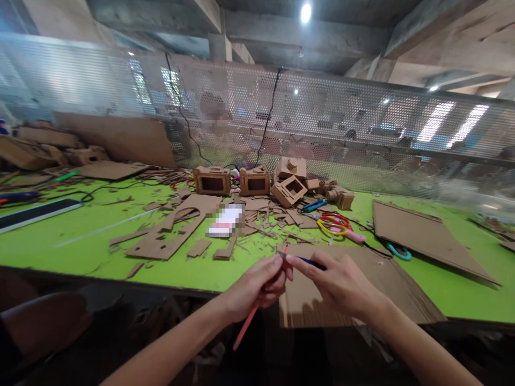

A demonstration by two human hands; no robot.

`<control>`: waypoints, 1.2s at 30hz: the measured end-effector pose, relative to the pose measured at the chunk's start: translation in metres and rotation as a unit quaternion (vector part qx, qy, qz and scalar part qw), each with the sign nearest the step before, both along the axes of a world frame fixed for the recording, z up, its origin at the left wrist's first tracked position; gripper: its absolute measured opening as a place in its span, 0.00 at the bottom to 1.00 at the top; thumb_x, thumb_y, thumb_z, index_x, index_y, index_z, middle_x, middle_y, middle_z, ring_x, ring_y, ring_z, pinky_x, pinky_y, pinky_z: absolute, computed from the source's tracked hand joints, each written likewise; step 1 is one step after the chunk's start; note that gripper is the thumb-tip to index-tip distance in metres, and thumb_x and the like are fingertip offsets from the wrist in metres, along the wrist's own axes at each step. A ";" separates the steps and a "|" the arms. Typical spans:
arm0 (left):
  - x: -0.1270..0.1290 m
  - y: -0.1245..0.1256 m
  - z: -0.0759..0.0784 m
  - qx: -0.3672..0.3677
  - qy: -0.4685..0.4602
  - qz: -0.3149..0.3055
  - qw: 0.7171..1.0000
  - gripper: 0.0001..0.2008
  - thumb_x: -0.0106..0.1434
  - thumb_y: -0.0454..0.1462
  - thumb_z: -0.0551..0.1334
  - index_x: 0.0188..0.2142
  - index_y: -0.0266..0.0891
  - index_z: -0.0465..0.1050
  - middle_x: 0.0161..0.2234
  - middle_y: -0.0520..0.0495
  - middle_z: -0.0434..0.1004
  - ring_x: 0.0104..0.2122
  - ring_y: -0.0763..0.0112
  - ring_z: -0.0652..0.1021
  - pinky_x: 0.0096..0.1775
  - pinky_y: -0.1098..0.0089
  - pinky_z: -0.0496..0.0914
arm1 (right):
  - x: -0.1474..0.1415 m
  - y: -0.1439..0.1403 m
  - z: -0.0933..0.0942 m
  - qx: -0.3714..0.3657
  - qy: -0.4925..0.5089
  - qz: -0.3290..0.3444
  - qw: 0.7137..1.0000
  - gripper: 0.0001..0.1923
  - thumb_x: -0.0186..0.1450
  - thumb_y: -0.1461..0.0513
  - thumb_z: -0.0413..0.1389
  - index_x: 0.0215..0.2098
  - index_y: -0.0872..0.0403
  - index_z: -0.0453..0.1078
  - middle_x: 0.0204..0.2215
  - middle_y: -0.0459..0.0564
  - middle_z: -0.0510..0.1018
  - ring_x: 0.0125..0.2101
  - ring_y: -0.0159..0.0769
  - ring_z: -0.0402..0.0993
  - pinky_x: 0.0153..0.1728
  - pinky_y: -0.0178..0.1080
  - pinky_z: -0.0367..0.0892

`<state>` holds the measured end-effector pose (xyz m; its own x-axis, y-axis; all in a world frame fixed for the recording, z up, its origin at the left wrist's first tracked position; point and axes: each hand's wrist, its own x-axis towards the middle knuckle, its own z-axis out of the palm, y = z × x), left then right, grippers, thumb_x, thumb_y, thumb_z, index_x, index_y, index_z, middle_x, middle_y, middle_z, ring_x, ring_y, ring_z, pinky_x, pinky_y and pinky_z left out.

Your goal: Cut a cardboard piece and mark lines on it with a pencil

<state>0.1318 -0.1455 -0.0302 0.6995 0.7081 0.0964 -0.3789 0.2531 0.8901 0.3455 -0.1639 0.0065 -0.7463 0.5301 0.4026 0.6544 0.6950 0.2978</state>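
While both hands meet at the near table edge:
Left hand: fingers curled around a pink pencil, its end slanting down below the table edge.
Right hand: fingertips pinching a dark blue pen, tip toward the left hand.
Beneath: cardboard sheet on the green table.
Mid-table: scissors, cardboard scraps.
Far: small cardboard boxes before a mesh screen.

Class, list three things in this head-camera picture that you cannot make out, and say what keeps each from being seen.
1. Head view: the flat white item among the cardboard scraps is blurred out.
2. Head view: the middle of the pink pencil is hidden inside the left hand.
3. Head view: the dark blue pen runs under the right hand, so its length and the grip on it are unclear.
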 end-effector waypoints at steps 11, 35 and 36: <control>0.012 -0.013 0.003 0.050 0.125 0.134 0.982 0.24 0.59 0.59 0.58 0.28 0.41 0.58 0.16 0.63 0.48 0.15 0.82 0.50 0.17 0.77 0.44 | -0.002 -0.007 -0.003 0.022 -0.044 -0.026 0.998 0.38 0.58 0.70 0.49 0.66 0.46 0.54 0.33 0.47 0.72 0.22 0.29 0.62 0.20 0.35 0.45; 0.002 -0.015 0.001 0.040 0.099 0.113 0.988 0.24 0.60 0.58 0.58 0.27 0.41 0.58 0.16 0.64 0.46 0.15 0.83 0.48 0.16 0.78 0.43 | -0.002 0.000 -0.003 -0.026 0.008 0.024 0.999 0.32 0.65 0.71 0.42 0.66 0.48 0.53 0.29 0.46 0.70 0.21 0.31 0.60 0.21 0.36 0.44; 0.003 -0.015 0.001 0.038 0.096 0.112 0.988 0.24 0.60 0.58 0.58 0.27 0.41 0.58 0.15 0.64 0.46 0.15 0.83 0.48 0.16 0.78 0.43 | -0.002 0.000 -0.003 -0.027 0.006 0.022 0.999 0.32 0.64 0.71 0.42 0.66 0.48 0.53 0.29 0.46 0.70 0.21 0.31 0.60 0.21 0.36 0.44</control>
<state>0.1344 -0.1601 -0.0293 0.5359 0.8436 0.0352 -0.2394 0.1118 0.9645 0.3432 -0.1638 0.0030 -0.7649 0.5184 0.3823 0.6260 0.7381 0.2516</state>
